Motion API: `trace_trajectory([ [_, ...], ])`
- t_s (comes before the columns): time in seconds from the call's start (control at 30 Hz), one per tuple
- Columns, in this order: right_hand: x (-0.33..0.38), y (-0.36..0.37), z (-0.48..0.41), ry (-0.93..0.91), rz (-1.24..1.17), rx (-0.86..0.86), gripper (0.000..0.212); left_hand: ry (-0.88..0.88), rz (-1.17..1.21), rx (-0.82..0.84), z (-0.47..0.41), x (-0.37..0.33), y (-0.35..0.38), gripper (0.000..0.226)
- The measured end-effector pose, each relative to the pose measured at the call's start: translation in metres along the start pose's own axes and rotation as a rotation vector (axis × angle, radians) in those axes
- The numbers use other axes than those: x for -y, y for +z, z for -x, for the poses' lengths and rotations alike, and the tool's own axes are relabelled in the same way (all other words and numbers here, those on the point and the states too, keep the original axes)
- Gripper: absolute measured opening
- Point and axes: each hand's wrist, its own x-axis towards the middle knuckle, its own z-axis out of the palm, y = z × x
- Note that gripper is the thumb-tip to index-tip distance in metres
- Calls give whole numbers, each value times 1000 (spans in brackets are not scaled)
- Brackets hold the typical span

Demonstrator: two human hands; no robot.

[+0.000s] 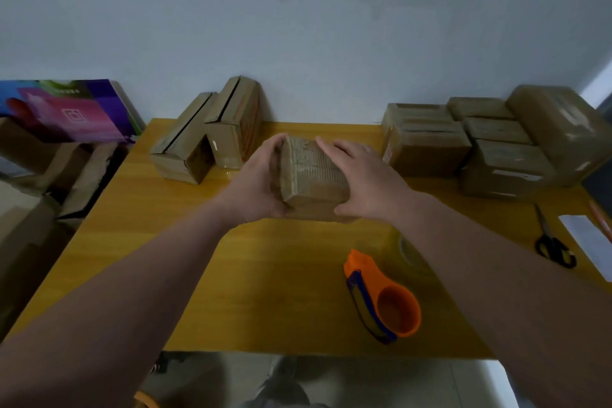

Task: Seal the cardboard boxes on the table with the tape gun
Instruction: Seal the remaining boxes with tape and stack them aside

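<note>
Yellow table (265, 275) stretches out beneath us. Nearest, at five o'clock, we see the orange tape gun (384, 298) lying untouched. At the centre, our left hand (261, 182) and right hand (367, 179) grip a taped cardboard box (314, 172) from both sides. Scissors (553, 242) lie at three o'clock. Farther back, unsealed boxes (205, 136) stand at eleven and a sealed stack (480, 139) at two.

Black-handled scissors (551, 242) lie beside a white sheet (584, 235) at right; a purple printed box (73, 111) stands far left.
</note>
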Motion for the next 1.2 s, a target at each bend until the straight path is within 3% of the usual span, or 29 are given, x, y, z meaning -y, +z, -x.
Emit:
trace_trajectory([
  [0.1,-12,1,-34,12,1,-3,116,29,-43,22,-37,14,-10,116],
  [0.2,-29,0,-72,56,30,-4,115,18,-242,26,-75,28,-18,115],
  [0.4,-76,7,-160,127,161,33,110,-162,-603,-23,-159,62,-40,75],
  [0.57,-103,17,-218,197,177,104,109,-235,-880,-42,-212,89,-47,60],
  [0.87,-129,40,-269,373,297,66,100,-369,-919,-68,-251,128,-50,77],
  [0.97,-125,47,-277,263,336,44,97,-401,-905,-95,-257,134,-51,77],
  [1.07,-119,54,-282,119,423,69,80,-474,-940,-114,-261,135,-53,77],
  [1.2,-115,58,-283,155,457,83,71,-619,-952,-71,-261,137,-60,78],
])
